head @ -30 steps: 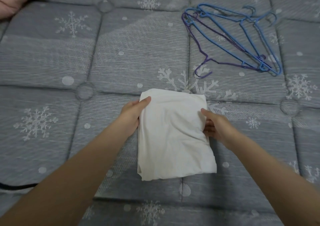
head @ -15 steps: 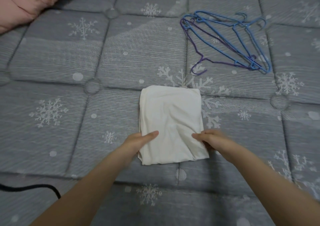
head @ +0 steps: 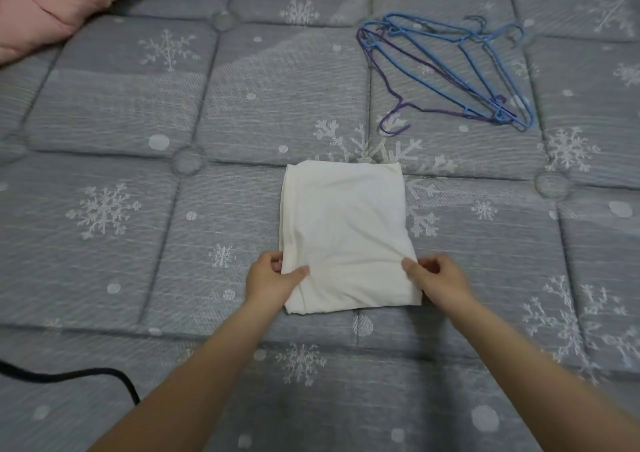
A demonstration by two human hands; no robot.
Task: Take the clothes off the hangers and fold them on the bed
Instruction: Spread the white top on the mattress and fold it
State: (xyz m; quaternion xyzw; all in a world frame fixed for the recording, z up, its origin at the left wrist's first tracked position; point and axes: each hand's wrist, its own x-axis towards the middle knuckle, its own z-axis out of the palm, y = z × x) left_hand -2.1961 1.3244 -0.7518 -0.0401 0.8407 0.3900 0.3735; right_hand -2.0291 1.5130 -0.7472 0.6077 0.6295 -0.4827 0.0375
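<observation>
Pinching the folded white cloth (head: 344, 233) at its near corners, your left hand (head: 268, 278) and right hand (head: 438, 278) keep fingers clamped on it; it lies on the bed (head: 104, 122), hangers (head: 446, 70) well apart.

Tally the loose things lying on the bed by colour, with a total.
White: 1, the folded garment
Blue: 3 hangers, as far as the tangle shows
Purple: 1 hanger
Black: 1 cable
Pink: 1 quilt
Total: 7
</observation>
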